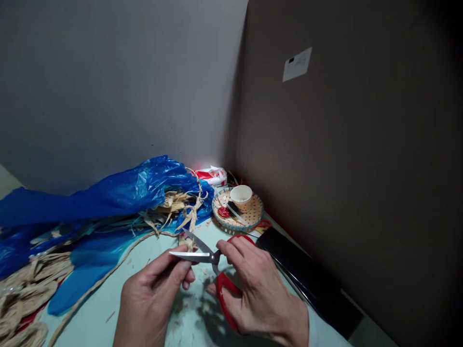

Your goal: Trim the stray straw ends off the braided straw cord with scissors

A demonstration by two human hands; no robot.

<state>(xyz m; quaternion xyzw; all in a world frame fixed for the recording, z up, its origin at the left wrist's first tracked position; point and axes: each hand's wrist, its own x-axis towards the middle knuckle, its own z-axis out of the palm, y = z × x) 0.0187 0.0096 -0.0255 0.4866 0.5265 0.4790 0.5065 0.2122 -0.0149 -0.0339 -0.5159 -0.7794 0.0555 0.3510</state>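
Scissors (213, 270), red-handled, blades apart, sit just in front of the tray (253, 219): my right hand (258, 291) is closed through the loops, my left hand (154, 296) pinches at the lower blade beside a straw bit (186, 241) (hard to see). I judge I'm mid-trim; next calls for closing squarely.

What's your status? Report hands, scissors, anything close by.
Right hand through the red handles of the scissors, blades open. Left hand pinching a straw piece at the blades. Blue plastic bag and woven tray just beyond.
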